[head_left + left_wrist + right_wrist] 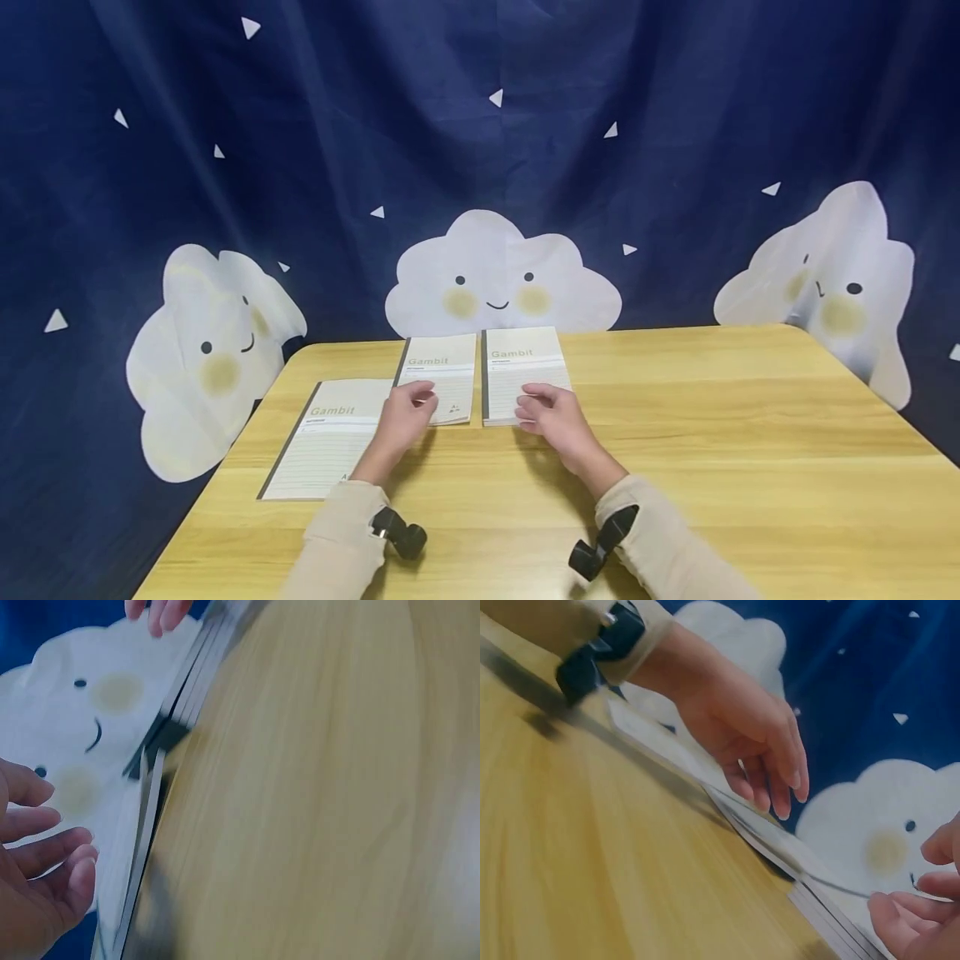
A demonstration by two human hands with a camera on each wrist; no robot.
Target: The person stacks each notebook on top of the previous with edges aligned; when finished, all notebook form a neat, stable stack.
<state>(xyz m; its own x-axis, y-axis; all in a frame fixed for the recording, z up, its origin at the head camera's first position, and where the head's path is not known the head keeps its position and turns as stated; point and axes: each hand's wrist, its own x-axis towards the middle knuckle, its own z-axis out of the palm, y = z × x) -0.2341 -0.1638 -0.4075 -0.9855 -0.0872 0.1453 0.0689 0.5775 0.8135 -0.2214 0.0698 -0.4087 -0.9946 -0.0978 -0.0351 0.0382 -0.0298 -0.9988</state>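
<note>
My left hand (405,418) hovers over the right side of the left notebook (322,450) and the lower left of the middle notebook (442,350). Its fingers are loosely bent with nothing between them, as the left wrist view of that hand (45,862) also shows. Over the lower right corner of the right-hand notebook stack (522,350) is my right hand (558,425), relaxed and holding nothing. Seen edge-on in the left wrist view, this stack (199,682) has several layers. All covers read "Gambit", with dark spines on the left. The middle notebook's (754,832) pages gape slightly.
The wooden table (712,433) extends to the right and toward me. Behind its far edge hangs a dark blue curtain (337,100) with white clouds and triangles. A black wrist camera (401,533) sits on the left cuff, another wrist camera (600,546) on the right.
</note>
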